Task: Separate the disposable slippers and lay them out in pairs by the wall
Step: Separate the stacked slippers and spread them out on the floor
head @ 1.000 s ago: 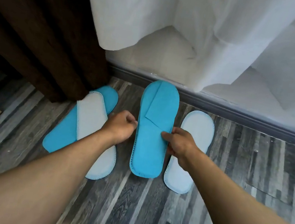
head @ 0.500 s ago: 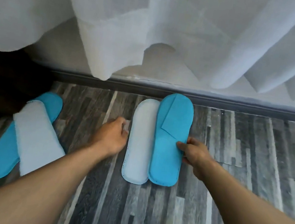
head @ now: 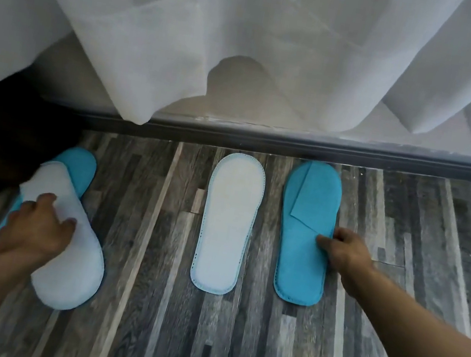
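Item 1. Blue slipper [head: 306,235], sole down, flap side up, far right of the row, toe just short of the skirting [head: 265,145]. My right hand [head: 343,254] pinches its right edge at mid-length, thumb on top of the fabric. I judge it placed; I only need to square it to the wall before letting go.

Item 2. White-faced slipper [head: 227,224], lying flat at centre, apart from item 1 with a strip of bare floor [head: 143,303] between them. It shows its pale face where item 1 shows blue, so this pair reads as mismatched; I would turn one over.

Item 3. Stacked pair, near left: a white-faced slipper [head: 69,259] lying crosswise over a blue one [head: 82,167], both slanted away from the wall line. My left hand [head: 32,234] rests on top with fingers curled over the upper slipper's edge; whether it grips one layer or both, I cannot tell.

Handling note, as I judge it: thin, light fabric that drags its neighbour. I should lift the upper slipper clear instead of sliding it, and hold the lower one down if it follows. Then set both toes toward the skirting, parallel, matching the gap of items 1 and 2, well left of them so the pairs read separately.

Hazard: curtain [head: 252,39] hem hangs near the toes; keep it from draping over them.
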